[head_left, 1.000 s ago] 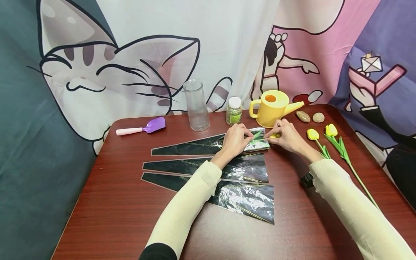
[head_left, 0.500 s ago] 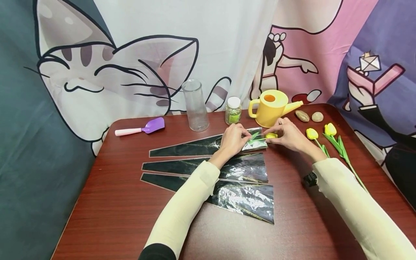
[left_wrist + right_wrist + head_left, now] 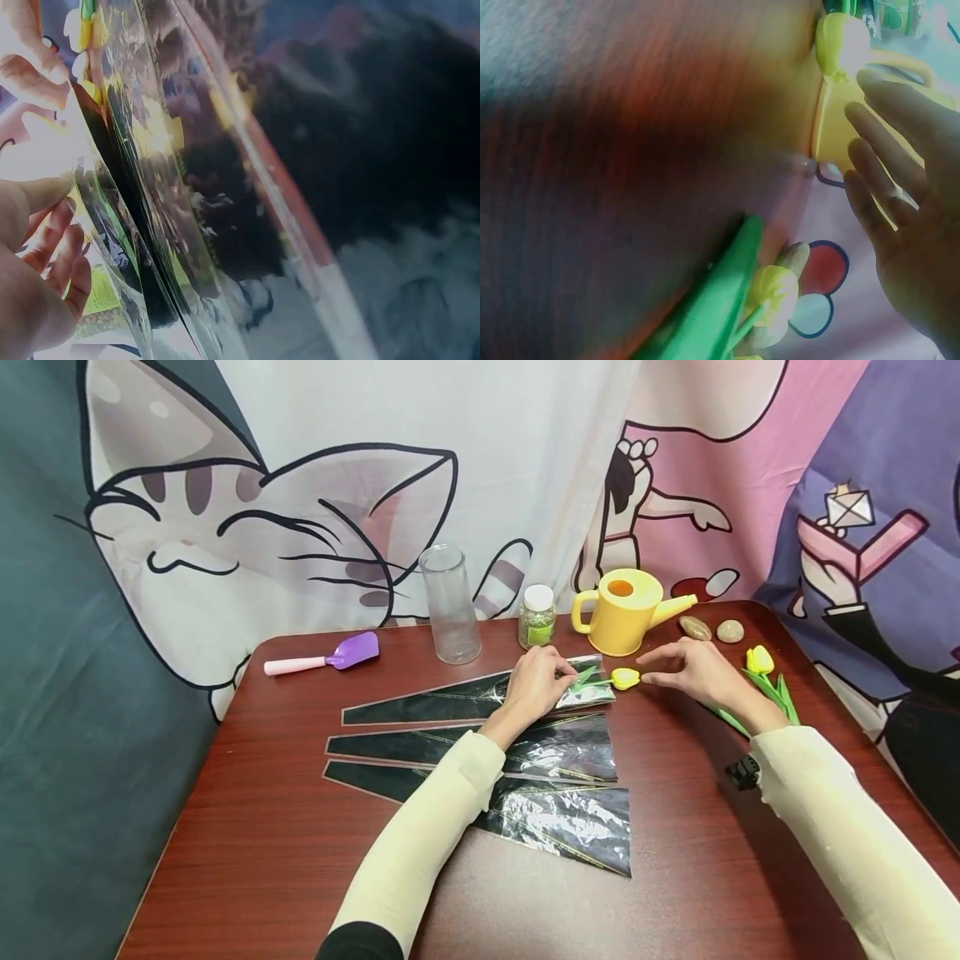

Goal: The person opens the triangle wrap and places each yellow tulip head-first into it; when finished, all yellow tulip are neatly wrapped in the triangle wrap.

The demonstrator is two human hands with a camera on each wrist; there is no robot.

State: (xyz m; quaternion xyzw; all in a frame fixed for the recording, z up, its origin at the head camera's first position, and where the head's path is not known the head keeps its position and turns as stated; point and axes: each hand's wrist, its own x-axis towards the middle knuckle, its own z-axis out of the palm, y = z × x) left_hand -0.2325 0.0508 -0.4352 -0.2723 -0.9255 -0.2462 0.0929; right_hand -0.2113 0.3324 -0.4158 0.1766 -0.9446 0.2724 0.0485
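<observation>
A yellow artificial tulip [image 3: 625, 678] lies with its bloom past the wide end of the topmost clear-and-black flower sleeve [image 3: 420, 700], its green leaves [image 3: 587, 677] at the sleeve's mouth. My left hand [image 3: 534, 683] pinches the sleeve edge beside those leaves; the left wrist view shows thumb and finger of that hand [image 3: 37, 255] at the film's edge. Just right of the bloom is my right hand [image 3: 697, 675], holding nothing, its fingers extended and slightly apart. In the right wrist view these fingers [image 3: 866, 154] are spread near the bloom [image 3: 844, 45].
Two more flower sleeves [image 3: 555, 747] [image 3: 562, 827] lie nearer me. Along the back stand a glass vase [image 3: 452, 610], a jar [image 3: 537, 617] and a yellow watering can [image 3: 622, 614]. Two stones [image 3: 730, 631] and another tulip [image 3: 760, 660] are at right, a purple scoop [image 3: 352, 652] at left.
My right hand has let go of the tulip bloom and drawn back to the right, fingers spreading. The left hand keeps its place at the sleeve.
</observation>
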